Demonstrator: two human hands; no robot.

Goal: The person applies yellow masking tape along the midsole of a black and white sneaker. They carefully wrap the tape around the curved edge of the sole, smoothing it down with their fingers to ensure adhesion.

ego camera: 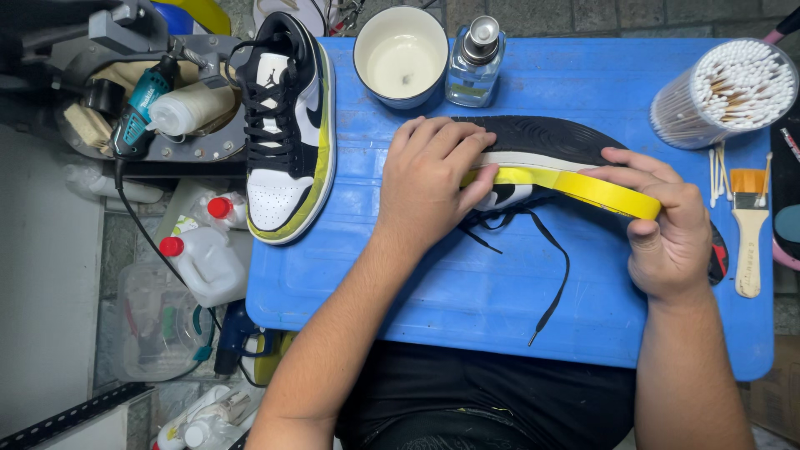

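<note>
A black-and-white sneaker (546, 142) lies on its side on the blue table (467, 292), sole facing away, black laces trailing toward me. My left hand (429, 171) presses a strip of yellow masking tape (533, 177) against the shoe's midsole. My right hand (667, 225) holds the yellow tape roll (612, 196), with the strip stretched between the two hands. The second sneaker (287, 125), black and white with its midsole taped in yellow, lies upright at the table's left edge.
A white bowl (401, 57) and a clear pump bottle (475, 60) stand at the far edge. A tub of cotton swabs (727, 90), loose swabs and a paintbrush (749, 229) are at right. A rotary tool (137, 108), glue bottle (187, 108) and red-capped bottles (204, 258) sit left.
</note>
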